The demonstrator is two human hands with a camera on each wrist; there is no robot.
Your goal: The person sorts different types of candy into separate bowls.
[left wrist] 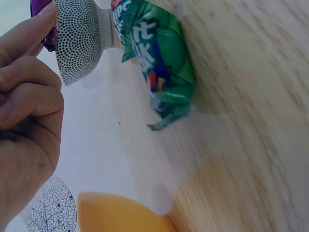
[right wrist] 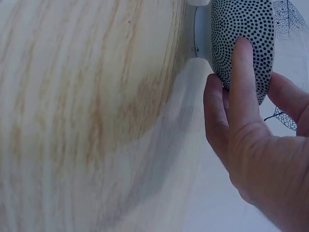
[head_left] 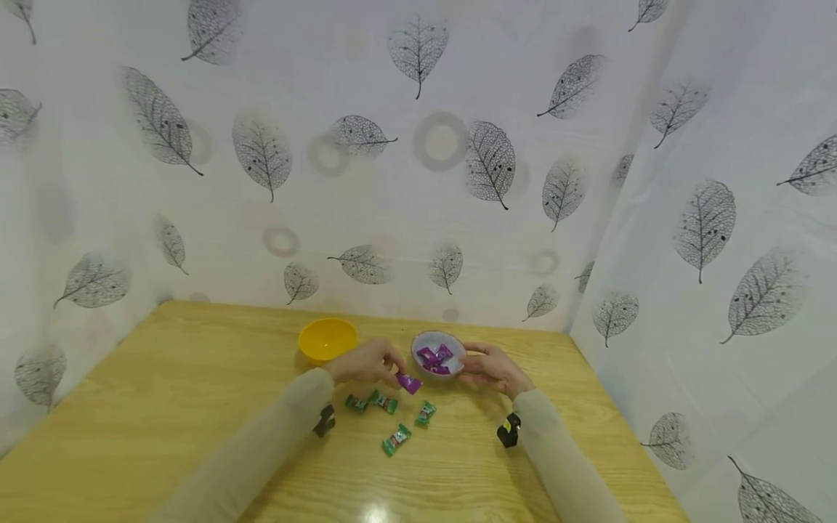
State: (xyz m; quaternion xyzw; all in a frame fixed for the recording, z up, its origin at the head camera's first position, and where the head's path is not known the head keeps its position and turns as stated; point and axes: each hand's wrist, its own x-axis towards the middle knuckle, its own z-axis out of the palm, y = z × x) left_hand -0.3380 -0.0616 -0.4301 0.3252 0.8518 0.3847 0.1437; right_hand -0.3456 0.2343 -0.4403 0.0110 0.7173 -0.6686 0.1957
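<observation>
A purple-wrapped candy (head_left: 410,383) is pinched between the thumb and fingertips of my left hand (head_left: 369,361), just front-left of the speckled bowl (head_left: 421,341). That bowl has a dark-dotted outside, plain in the right wrist view, and several purple candies (head_left: 437,357) lie inside it. My right hand (head_left: 493,369) holds the bowl by its right side, fingers spread along the wall and rim. Below the left hand, several green-wrapped candies (head_left: 396,439) lie on the table; one green candy (left wrist: 164,58) looms large in the left wrist view.
Behind the left hand stands a yellow bowl (head_left: 328,340) on the wooden table (head_left: 196,378). White curtains (head_left: 366,218) with a leaf print close off the back and sides. Each wrist carries a small black camera (head_left: 508,430).
</observation>
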